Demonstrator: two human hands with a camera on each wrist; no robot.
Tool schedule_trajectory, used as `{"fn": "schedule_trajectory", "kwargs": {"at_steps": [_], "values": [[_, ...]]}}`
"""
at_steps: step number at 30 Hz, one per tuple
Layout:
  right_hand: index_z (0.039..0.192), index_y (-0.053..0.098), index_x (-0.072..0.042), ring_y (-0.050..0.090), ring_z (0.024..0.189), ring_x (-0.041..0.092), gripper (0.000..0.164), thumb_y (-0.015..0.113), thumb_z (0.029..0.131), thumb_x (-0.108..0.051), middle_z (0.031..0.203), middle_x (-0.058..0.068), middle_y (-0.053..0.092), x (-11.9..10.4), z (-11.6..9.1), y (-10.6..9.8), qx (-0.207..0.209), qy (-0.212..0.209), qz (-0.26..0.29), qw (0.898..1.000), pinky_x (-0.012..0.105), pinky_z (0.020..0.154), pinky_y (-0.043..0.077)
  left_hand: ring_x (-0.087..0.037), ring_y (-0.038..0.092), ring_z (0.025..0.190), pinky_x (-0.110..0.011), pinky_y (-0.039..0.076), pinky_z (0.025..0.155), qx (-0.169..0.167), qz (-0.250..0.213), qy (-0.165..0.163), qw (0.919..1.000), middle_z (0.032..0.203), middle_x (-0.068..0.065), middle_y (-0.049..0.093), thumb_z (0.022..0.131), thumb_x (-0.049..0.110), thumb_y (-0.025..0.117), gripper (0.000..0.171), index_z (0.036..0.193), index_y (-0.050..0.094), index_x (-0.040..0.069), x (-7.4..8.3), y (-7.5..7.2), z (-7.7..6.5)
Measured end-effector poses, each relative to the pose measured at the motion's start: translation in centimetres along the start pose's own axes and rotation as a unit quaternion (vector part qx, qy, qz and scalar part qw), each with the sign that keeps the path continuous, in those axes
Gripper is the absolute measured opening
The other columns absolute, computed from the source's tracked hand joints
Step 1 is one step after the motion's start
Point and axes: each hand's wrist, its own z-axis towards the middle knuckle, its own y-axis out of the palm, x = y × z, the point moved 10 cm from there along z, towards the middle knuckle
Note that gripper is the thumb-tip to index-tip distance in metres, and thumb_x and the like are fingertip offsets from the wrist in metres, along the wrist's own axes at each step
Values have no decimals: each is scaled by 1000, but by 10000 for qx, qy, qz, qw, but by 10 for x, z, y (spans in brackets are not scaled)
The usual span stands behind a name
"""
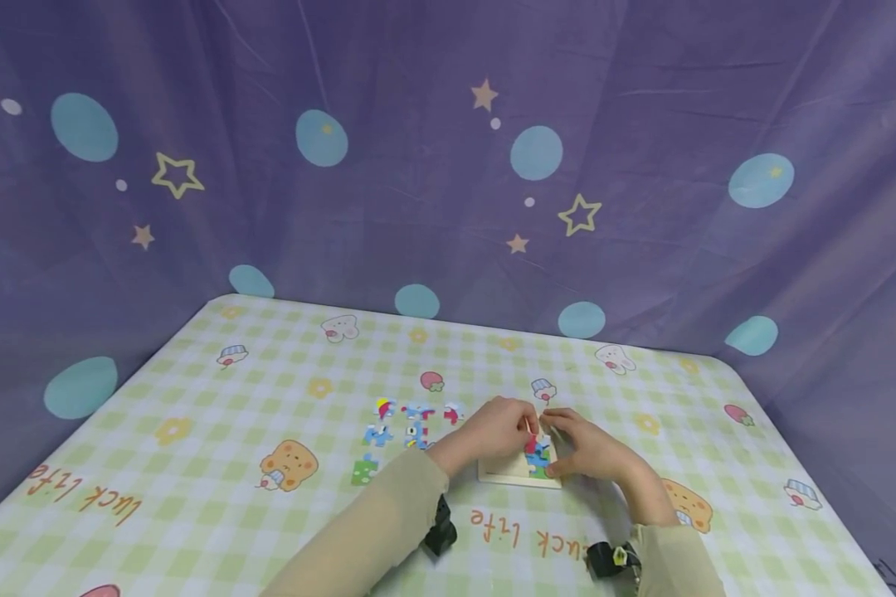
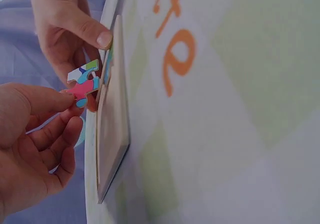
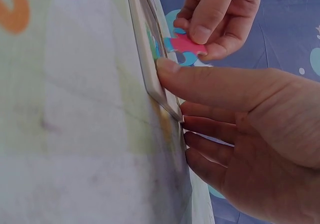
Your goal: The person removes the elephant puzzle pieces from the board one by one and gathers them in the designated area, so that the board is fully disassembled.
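My left hand (image 1: pixel 500 427) is over the wooden puzzle tray (image 1: pixel 504 469), pinching a red and light-blue puzzle piece (image 2: pixel 82 89) between thumb and forefinger. In the left wrist view this piece is tilted just above the tray's surface. My right hand (image 1: pixel 596 448) rests along the tray's right side. Its thumb (image 3: pixel 167 66) presses on the near corner, while the other fingers reach along the outer edge with their tips against the side and tabletop. Blue and green fitted pieces (image 1: pixel 539 466) lie in the tray's right part, beside the thumb; its left part shows bare wood.
Left of the tray, several loose puzzle pieces (image 1: pixel 377 434) lie spread in rows, partly hidden by my left forearm. A green piece (image 1: pixel 364 471) is nearest to me. The checked tablecloth (image 1: pixel 216 398) ends at a purple curtain (image 1: pixel 418 207) behind.
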Motion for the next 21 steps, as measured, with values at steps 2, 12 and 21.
{"fn": "schedule_trajectory", "kwargs": {"at_steps": [2, 12, 21], "values": [[131, 41, 6, 32, 127, 41, 76, 76, 70, -20, 138, 24, 33, 0, 0, 0, 0, 3, -6, 10000, 53, 100, 29, -5, 49, 61, -18, 39, 58, 51, -28, -54, 10000, 69, 9, 56, 81, 8, 60, 10, 81, 64, 17, -2, -3, -1], [132, 40, 7, 30, 128, 41, 77, 76, 71, -21, 139, 24, 32, 2, 0, 2, -21, 7, 5, 10000, 53, 100, 29, -3, 52, 65, -18, 41, 63, 115, -139, -150, 9997, 71, 9, 59, 80, 13, 65, 6, 80, 64, 19, -14, -12, -8], [132, 40, 6, 30, 128, 42, 77, 76, 70, -21, 139, 24, 31, 1, 0, 1, -9, 19, 54, 10000, 53, 100, 28, -5, 52, 67, -21, 42, 62, 150, -166, -221, 9995, 75, 8, 60, 80, 8, 60, 11, 82, 64, 17, -28, -27, -20]]}}
